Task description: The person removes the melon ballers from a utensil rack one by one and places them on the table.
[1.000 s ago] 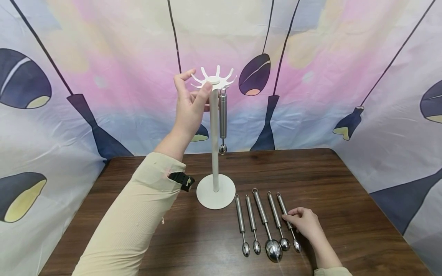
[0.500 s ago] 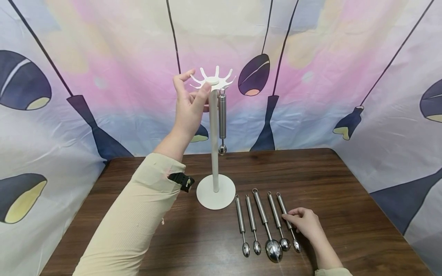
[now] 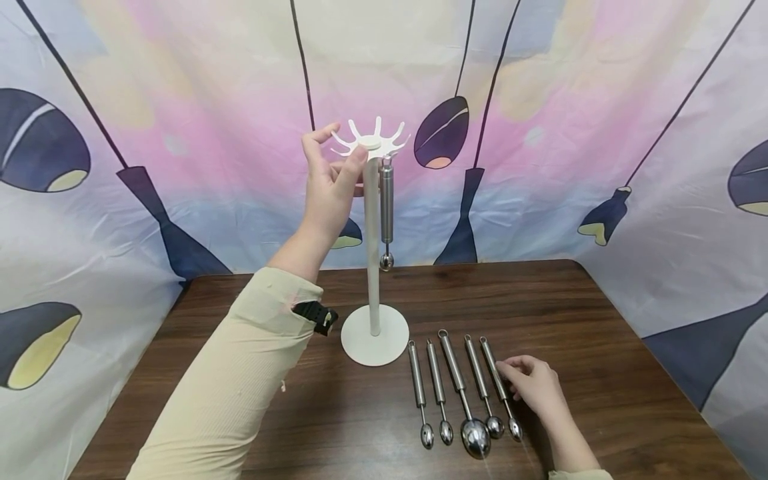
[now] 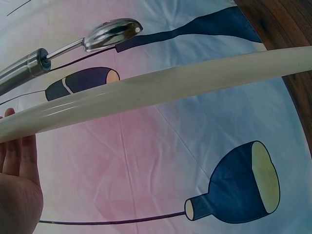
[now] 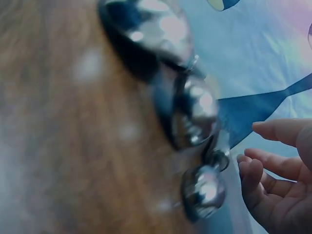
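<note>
In the head view my left hand point(image 3: 329, 177) holds the top of a white hook stand point(image 3: 373, 253), thumb on its hub and forefinger at a hook tip. The other fingers reach behind the post point(image 4: 161, 88), as the left wrist view also shows. A steel melon baller point(image 3: 387, 207) hangs from a hook right of the post. Several more steel scoops lie side by side on the table, with a large-bowled one point(image 3: 475, 437) in the middle. My right hand point(image 3: 533, 388) is at the handle of the rightmost scoop point(image 3: 493, 369), thumb and fingers apart in the right wrist view.
The stand's round base point(image 3: 375, 353) rests on a dark wooden table point(image 3: 300, 413), left of the scoops. A printed cloth point(image 3: 240, 133) hangs behind and along both sides of the table. A black strap point(image 3: 315, 315) circles the left sleeve.
My right hand has shifted slightly to the right, its fingertips moving from over the rightmost scoop's handle to that handle's edge. The left hand and stand stay in place.
</note>
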A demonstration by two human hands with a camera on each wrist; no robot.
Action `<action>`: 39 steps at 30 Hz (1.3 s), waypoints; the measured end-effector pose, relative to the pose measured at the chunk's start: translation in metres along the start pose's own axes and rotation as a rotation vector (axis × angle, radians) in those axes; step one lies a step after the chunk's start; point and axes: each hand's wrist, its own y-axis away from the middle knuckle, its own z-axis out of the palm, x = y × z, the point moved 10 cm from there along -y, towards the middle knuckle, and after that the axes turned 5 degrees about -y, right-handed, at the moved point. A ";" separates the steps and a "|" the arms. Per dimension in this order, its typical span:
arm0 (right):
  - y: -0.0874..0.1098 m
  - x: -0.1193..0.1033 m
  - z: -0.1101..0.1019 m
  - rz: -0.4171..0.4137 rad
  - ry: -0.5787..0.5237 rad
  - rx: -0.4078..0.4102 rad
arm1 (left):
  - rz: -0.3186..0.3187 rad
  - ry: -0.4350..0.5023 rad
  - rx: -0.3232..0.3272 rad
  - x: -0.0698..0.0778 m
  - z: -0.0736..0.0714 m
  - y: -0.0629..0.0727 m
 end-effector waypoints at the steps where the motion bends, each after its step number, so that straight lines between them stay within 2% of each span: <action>1: 0.000 -0.003 -0.001 -0.009 -0.004 0.013 | -0.001 -0.001 -0.001 0.000 0.000 0.000; 7: 0.001 -0.021 -0.008 -0.048 -0.044 0.078 | -0.005 0.001 -0.005 0.000 0.001 0.001; 19: 0.005 -0.057 -0.015 -0.137 -0.218 0.177 | -0.013 0.002 -0.003 -0.003 0.002 0.000; 27: 0.004 -0.088 -0.004 -0.219 -0.340 0.137 | -0.010 -0.009 0.008 -0.003 0.000 -0.001; 35: 0.001 -0.112 0.008 -0.245 -0.367 0.066 | -0.005 -0.011 0.009 -0.001 0.000 -0.001; 39: 0.001 -0.125 0.010 -0.272 -0.346 0.047 | -0.009 -0.013 0.009 -0.001 0.001 -0.001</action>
